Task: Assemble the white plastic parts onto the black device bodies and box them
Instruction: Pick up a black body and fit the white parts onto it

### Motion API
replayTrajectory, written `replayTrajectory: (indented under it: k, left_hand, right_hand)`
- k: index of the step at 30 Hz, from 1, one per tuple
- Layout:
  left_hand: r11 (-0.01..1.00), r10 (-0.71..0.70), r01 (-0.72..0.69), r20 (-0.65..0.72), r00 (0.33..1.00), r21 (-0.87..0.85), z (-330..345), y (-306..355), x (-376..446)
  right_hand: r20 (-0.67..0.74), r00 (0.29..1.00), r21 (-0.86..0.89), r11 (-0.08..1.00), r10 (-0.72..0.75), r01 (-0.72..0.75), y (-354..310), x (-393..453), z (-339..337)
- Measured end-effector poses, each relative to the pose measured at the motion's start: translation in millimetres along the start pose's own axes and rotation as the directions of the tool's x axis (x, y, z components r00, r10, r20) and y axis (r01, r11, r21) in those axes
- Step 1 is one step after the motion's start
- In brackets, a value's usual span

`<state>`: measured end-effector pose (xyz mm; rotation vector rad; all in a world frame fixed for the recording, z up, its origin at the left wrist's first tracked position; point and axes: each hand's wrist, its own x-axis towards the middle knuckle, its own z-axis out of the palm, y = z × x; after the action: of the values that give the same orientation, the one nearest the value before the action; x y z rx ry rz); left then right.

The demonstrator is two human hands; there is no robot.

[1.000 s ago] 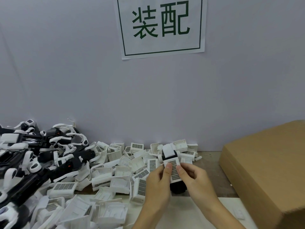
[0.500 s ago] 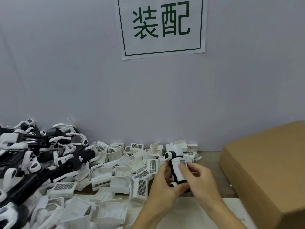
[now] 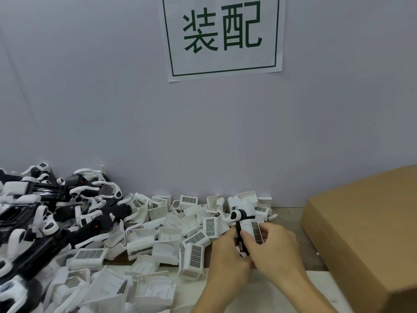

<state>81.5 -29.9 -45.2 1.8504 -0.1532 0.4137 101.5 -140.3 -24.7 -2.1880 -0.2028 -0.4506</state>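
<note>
Both hands hold one black device body [image 3: 239, 231] upright over the table's middle. A white grille part [image 3: 254, 229] sits against its right side, and a white round end [image 3: 235, 215] tops it. My left hand [image 3: 228, 256] grips the body from the left and below. My right hand [image 3: 273, 247] wraps over the white part from the right, fingers curled round it. A heap of loose white plastic parts [image 3: 162, 236] spreads left of my hands. Black device bodies [image 3: 56, 213] are piled at the far left.
A closed brown cardboard box [image 3: 365, 224] fills the right side, close to my right hand. A grey wall with a paper sign [image 3: 223, 35] stands right behind the piles. A pale sheet [image 3: 259, 294] covers the table's near edge under my wrists.
The device has been turned in my hands: the white grille part faced me a second ago, and now it faces right with the black edge toward me. My hands shifted slightly right.
</note>
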Motion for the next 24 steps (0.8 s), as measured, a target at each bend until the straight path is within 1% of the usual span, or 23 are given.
replayTrajectory:
  k: [1, 2, 3, 5, 6, 7, 8, 10, 11, 12, 13, 14, 16, 17, 18, 19, 20, 22, 23, 24]
  left_hand:
    - [1.000, 0.004, -0.004, -0.014, 1.000, 0.024, -1, -1, 0]
    - [0.999, 0.004, -0.003, -0.024, 1.000, 0.035, -2, -2, 0]
    - [1.000, -0.005, 0.006, -0.023, 1.000, 0.017, -3, -3, 1]
    - [1.000, -0.012, 0.012, 0.002, 1.000, 0.012, -3, -3, 0]
    - [0.999, -0.007, 0.007, 0.005, 1.000, 0.033, -1, -2, 0]
    - [0.999, -0.006, 0.006, 0.004, 1.000, 0.032, 0, 0, 0]
    - [1.000, -0.007, 0.008, -0.012, 1.000, 0.025, 2, 0, 0]
    - [1.000, -0.016, 0.017, -0.046, 0.999, 0.018, 2, -2, 0]
    - [1.000, -0.027, 0.027, -0.051, 0.998, 0.004, 0, -3, 0]
    - [0.999, -0.038, 0.038, -0.042, 0.998, -0.020, -2, -3, -1]
    - [0.998, -0.049, 0.048, -0.026, 0.998, -0.037, -5, -3, -1]
    - [0.998, -0.045, 0.045, -0.014, 0.999, -0.040, -7, -2, -1]
    - [1.000, -0.023, 0.023, 0.013, 1.000, -0.009, -7, -1, -1]
    - [1.000, -0.017, 0.017, 0.011, 1.000, 0.000, -5, 0, -2]
    - [1.000, -0.014, 0.014, -0.002, 1.000, 0.012, -3, 1, -2]
    - [0.999, -0.012, 0.013, -0.019, 1.000, 0.037, -2, 1, -2]
    - [0.998, -0.015, 0.017, -0.031, 0.999, 0.059, -1, 2, -2]
    - [0.998, -0.041, 0.043, -0.042, 0.998, 0.042, -2, 3, -3]
    - [0.998, -0.054, 0.055, -0.038, 0.998, 0.022, -3, 3, -3]
    - [0.998, -0.058, 0.058, -0.030, 0.998, 0.003, -5, 2, -3]
  right_hand:
    - [-0.027, 0.999, -0.075, 0.997, -0.017, 0.015, -3, -2, 4]
    - [-0.016, 0.999, -0.098, 0.995, -0.028, 0.026, -5, -3, 5]
    - [0.030, 0.999, -0.054, 0.998, -0.023, 0.024, -3, -1, 1]
    - [0.161, 0.987, 0.161, 0.986, 0.011, -0.037, 2, 5, -14]
    - [0.204, 0.979, 0.259, 0.962, 0.030, -0.083, 3, 5, -20]
    - [0.202, 0.978, 0.288, 0.952, 0.049, -0.108, 4, 4, -21]
    - [0.157, 0.986, 0.248, 0.964, 0.059, -0.097, 5, 2, -16]
    - [0.029, 0.999, 0.027, 0.999, 0.023, -0.023, -1, -3, -1]
    - [-0.006, 1.000, -0.057, 0.998, -0.012, 0.012, -6, -5, 4]
    - [-0.005, 0.999, -0.073, 0.997, -0.031, 0.031, -7, -5, 5]
    - [0.033, 0.999, -0.024, 0.999, -0.031, 0.032, -5, -3, 3]
    - [0.091, 0.996, 0.074, 0.997, -0.019, 0.012, -1, 1, -4]
    - [0.215, 0.977, 0.282, 0.957, 0.006, -0.068, 4, 4, -19]
    - [0.235, 0.972, 0.336, 0.937, 0.019, -0.100, 6, 3, -22]
    - [0.216, 0.976, 0.349, 0.930, 0.040, -0.115, 7, 2, -20]
    - [0.166, 0.984, 0.311, 0.943, 0.069, -0.118, 7, 2, -14]
    - [0.100, 0.991, 0.239, 0.964, 0.092, -0.114, 5, 1, -7]
    - [-0.001, 0.997, 0.071, 0.994, 0.079, -0.079, 0, -2, 3]
    - [-0.005, 0.999, 0.048, 0.998, 0.051, -0.051, -1, -2, 4]
    - [0.024, 0.999, 0.063, 0.998, 0.027, -0.028, 1, -1, 3]
